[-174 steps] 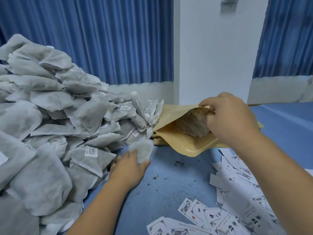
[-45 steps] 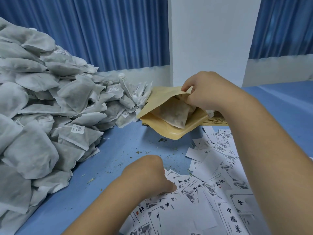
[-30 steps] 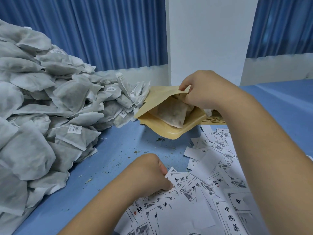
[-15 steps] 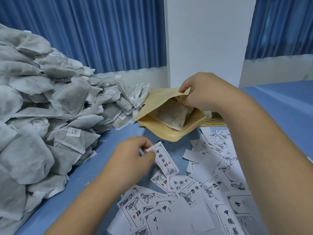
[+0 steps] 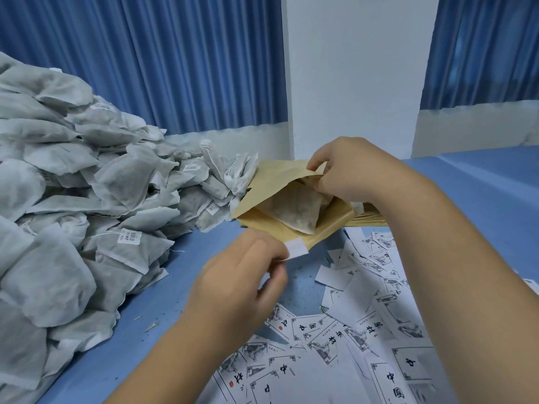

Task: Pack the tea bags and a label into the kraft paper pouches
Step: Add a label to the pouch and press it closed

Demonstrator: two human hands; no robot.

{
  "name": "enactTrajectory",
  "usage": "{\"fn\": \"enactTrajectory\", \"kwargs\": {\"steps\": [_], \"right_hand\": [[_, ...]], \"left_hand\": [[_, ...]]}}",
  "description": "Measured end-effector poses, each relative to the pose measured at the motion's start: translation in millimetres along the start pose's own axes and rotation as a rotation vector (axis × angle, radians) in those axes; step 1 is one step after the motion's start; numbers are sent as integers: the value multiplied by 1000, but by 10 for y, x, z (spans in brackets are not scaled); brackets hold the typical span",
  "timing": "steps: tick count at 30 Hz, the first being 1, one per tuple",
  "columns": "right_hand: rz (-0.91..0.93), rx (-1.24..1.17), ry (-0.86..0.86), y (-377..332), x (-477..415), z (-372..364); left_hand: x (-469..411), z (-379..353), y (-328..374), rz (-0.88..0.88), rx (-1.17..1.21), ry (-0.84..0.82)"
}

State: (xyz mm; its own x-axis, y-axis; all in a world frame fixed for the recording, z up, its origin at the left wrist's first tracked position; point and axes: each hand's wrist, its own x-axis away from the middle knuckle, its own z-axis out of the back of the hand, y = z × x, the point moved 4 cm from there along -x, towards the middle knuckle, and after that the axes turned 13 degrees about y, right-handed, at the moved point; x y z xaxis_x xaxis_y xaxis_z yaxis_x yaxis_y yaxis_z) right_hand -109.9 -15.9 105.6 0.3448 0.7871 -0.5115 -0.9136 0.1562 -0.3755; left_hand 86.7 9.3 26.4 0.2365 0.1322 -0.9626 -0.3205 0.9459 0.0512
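Observation:
My right hand (image 5: pixel 347 170) pinches the upper lip of a kraft paper pouch (image 5: pixel 271 182) and holds its mouth wide. Grey tea bags (image 5: pixel 294 208) show inside the pouch. My left hand (image 5: pixel 242 284) pinches a small white paper label (image 5: pixel 297 248), lifted to the pouch's lower rim just below the opening. Most of the label is hidden behind my fingers.
A big heap of grey tea bags (image 5: pixel 73 205) fills the left of the blue table (image 5: pixel 163 290). Loose printed labels (image 5: pixel 344 339) lie scattered at the lower right. A flat stack of kraft pouches (image 5: pixel 369 218) lies behind my right wrist. A white pillar (image 5: pixel 350 83) stands behind.
My left hand picked a label from the scattered pile and raised it to the mouth of the pouch. My right hand kept the pouch held open.

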Motion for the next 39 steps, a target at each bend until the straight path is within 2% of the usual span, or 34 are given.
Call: {"fn": "enactTrajectory", "kwargs": {"steps": [2, 5, 7, 12, 17, 23, 27, 30, 35, 39], "right_hand": [[-2, 15, -1, -2, 3, -4], [-10, 6, -6, 6, 6, -3], [-7, -6, -11, 14, 2, 7], [3, -28, -4, 19, -6, 63], [1, -34, 0, 13, 2, 68], [24, -18, 20, -16, -5, 54], [18, -29, 39, -3, -7, 71], [16, -38, 87, -9, -11, 85], [25, -70, 164, -88, 8, 140], [29, -68, 162, -154, 51, 159]], "left_hand": [[-34, -30, 32, -91, 4, 29], [-94, -96, 61, -118, 48, 25], [-126, -169, 58, -64, 31, -34], [-232, -352, -10, 202, -14, -92], [-350, -649, 0, 307, -6, -235], [-524, -972, -51, 385, -254, -415], [-578, -1086, -125, 466, -323, -495], [-560, -1109, -133, 547, -231, -470], [-554, -989, -140, 495, -209, -416], [-566, -802, -159, 484, 16, -251]]}}
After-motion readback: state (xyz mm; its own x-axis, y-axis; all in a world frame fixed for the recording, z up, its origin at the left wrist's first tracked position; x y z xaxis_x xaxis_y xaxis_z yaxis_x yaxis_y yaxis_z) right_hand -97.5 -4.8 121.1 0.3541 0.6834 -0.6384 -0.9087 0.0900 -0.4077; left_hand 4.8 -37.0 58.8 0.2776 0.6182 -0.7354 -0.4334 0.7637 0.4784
